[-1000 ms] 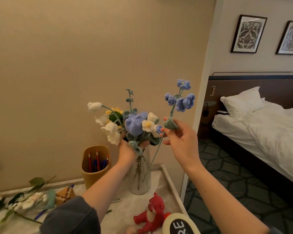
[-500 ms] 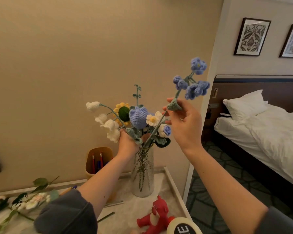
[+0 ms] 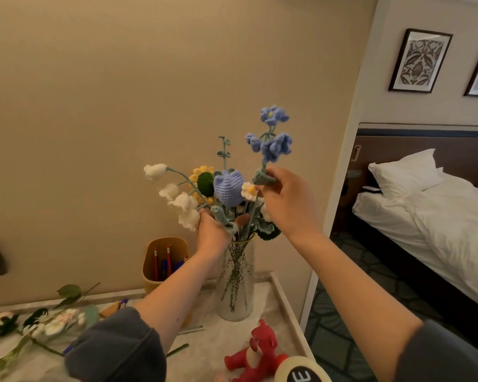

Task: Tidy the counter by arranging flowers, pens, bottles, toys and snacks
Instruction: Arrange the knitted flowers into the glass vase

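A clear glass vase (image 3: 234, 282) stands near the counter's right end with crochet stems inside. My left hand (image 3: 213, 230) grips the crochet bouquet (image 3: 204, 188) just above the vase's mouth: white bells, a sunflower, a pale blue tulip, a daisy. My right hand (image 3: 284, 199) pinches a blue crochet flower stem (image 3: 273, 139) by its green leaf, with the blooms raised above the bunch and the stem running down toward the vase.
A tan pen holder (image 3: 163, 260) with red and blue pens stands left of the vase. Loose white flowers (image 3: 39, 323) lie at the counter's left. A red toy bear (image 3: 257, 354) and a round lid (image 3: 301, 373) sit near the front right edge. A bed (image 3: 431, 216) lies beyond.
My right hand has brought the blue flower stem from the right in toward the bouquet and more upright. The left hand has kept its grip on the bunch at the vase's mouth.
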A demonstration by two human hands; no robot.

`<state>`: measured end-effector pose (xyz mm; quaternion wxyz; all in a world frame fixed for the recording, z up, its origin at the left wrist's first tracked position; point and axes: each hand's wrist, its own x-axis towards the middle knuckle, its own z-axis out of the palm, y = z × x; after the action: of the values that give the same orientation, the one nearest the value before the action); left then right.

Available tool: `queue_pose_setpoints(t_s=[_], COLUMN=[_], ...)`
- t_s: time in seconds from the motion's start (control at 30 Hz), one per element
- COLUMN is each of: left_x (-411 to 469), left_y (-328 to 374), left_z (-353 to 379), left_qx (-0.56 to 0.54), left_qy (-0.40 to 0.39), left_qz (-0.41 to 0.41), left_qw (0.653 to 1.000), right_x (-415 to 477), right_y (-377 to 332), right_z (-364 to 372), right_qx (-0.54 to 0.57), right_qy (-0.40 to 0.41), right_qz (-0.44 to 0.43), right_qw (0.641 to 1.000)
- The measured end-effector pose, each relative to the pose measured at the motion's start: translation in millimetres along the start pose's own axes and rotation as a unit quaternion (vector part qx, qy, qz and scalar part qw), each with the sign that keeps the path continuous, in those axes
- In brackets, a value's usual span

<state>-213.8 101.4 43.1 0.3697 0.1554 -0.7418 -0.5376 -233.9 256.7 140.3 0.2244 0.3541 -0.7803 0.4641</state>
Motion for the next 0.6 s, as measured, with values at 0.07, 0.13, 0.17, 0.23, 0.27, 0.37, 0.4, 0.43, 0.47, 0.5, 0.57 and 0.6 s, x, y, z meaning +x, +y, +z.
queue_pose_setpoints(t_s=[0.07, 0.13, 0.17, 0.23, 0.27, 0.37, 0.4, 0.43, 0.47, 0.5, 0.57, 0.6], left_x=[1, 2, 3, 4, 5, 7, 7, 7, 6, 6, 2, 0], left_y=[-2, -5, -6, -11, -14, -17, -18, -17, -18, -20, -18, -21], left_z=[1, 1, 1, 3, 5, 6, 6, 6, 6, 7, 5, 5], left_qx=[-0.012, -0.022, -0.024, -0.024, -0.022, -0.018, -0.014, -0.013, -0.007, -0.004, -0.001, -0.006], left_qy=[0.001, 0.006, 0.010, 0.014, 0.013, 0.016, 0.014, 0.011, 0.009, 0.009, 0.014, 0.013], left_qz=[-0.004, -0.016, -0.018, -0.024, -0.032, -0.048, -0.046, -0.039, -0.035, -0.032, -0.034, -0.037], left_qw=[1.000, 1.000, 1.000, 0.999, 0.999, 0.999, 0.999, 0.999, 0.999, 0.999, 0.999, 0.999], right_x=[-3, -6, -8, -9, -10, -18, -22, -27, -32, -36, -44, -46], right_y=[4, 8, 11, 17, 20, 29, 32, 35, 38, 42, 44, 45], right_z=[8, 14, 16, 19, 21, 28, 32, 34, 37, 40, 43, 46], right_qx=[-0.037, -0.036, -0.031, -0.033, -0.050, -0.120, -0.124, -0.123, -0.119, -0.106, -0.084, -0.078], right_qy=[-0.021, -0.023, -0.019, -0.002, 0.009, 0.002, -0.011, -0.020, -0.024, -0.023, 0.001, 0.020], right_qz=[0.025, 0.046, 0.052, 0.056, 0.049, 0.023, 0.027, 0.031, 0.037, 0.045, 0.039, 0.028], right_qw=[0.999, 0.998, 0.998, 0.998, 0.997, 0.993, 0.992, 0.992, 0.992, 0.993, 0.996, 0.996])
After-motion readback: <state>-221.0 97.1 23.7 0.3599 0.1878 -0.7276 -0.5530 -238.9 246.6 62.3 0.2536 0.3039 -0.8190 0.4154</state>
